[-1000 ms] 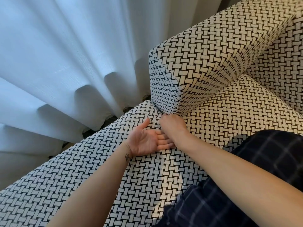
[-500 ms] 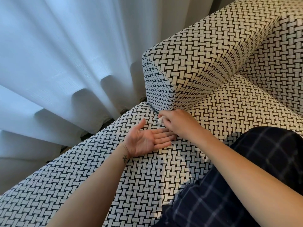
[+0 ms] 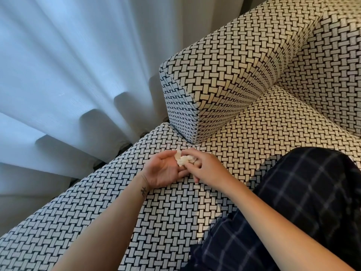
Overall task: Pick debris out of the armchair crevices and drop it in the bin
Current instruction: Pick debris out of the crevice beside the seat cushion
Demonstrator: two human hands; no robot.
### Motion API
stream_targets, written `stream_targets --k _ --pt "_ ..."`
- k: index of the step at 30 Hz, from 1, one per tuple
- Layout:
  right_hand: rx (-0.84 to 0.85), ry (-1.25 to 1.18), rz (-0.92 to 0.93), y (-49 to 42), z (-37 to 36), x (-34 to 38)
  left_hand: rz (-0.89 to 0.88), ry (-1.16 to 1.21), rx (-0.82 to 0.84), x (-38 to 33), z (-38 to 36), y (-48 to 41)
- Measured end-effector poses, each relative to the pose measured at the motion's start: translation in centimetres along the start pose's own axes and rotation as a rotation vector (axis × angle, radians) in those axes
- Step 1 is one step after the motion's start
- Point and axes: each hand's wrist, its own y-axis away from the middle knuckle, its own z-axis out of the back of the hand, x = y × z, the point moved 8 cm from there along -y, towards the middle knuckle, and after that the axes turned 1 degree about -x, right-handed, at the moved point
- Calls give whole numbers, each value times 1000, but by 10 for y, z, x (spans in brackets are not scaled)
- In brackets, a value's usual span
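My left hand (image 3: 163,169) lies palm up on the woven black-and-white seat of the armchair (image 3: 175,212), its fingers relaxed. A crumpled white scrap of debris (image 3: 182,160) sits on its fingers. My right hand (image 3: 205,166) reaches over from the right and its fingertips pinch that scrap against my left fingers. The crevice (image 3: 187,142) where the armrest block (image 3: 224,79) meets the seat lies just beyond both hands. No bin is in view.
A pale pleated curtain (image 3: 78,75) hangs along the left and back, close to the seat edge. The chair back (image 3: 336,75) rises at the right. My leg in dark checked trousers (image 3: 293,212) covers the seat's lower right.
My right hand came out of the crevice at the armrest corner with a white scrap and carried it back onto the fingers of my open left hand. The left hand stayed palm up.
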Motion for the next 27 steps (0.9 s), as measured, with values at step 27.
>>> stream_targets --k 27 --pt "170 662 -219 -75 2 2 -3 120 -63 -2 -2 0"
